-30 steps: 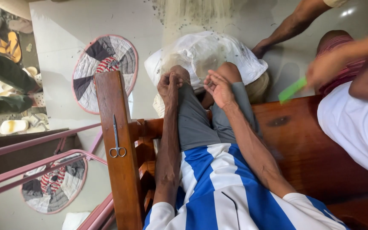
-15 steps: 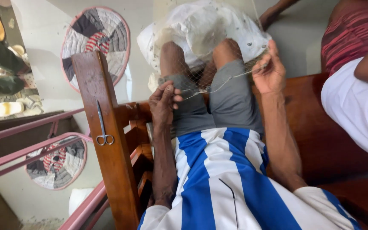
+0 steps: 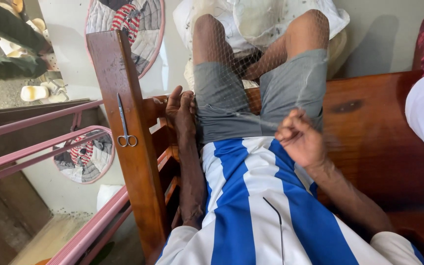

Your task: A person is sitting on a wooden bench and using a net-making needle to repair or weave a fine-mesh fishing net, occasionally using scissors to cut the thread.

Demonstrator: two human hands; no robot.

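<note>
Fine fishing net [image 3: 251, 73] draped over knees, 12 o'clock. Left hand [image 3: 181, 110] fingers pressed together, pinning mesh at thigh. Right hand [image 3: 299, 137] fisted, pinching twine. Keep line taut, tension even; scissors [image 3: 125, 122] at 9 o'clock.

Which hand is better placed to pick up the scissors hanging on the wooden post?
Left, probably. The left hand rests at the bench edge right beside the wooden post where the scissors hang; the right hand is farther off, closed in the net.

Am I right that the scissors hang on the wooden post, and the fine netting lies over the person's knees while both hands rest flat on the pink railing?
Not quite. In the head view, neither hand is on the pink railing: the left hand rests beside the thigh, and the right hand is closed over the lap.
</note>
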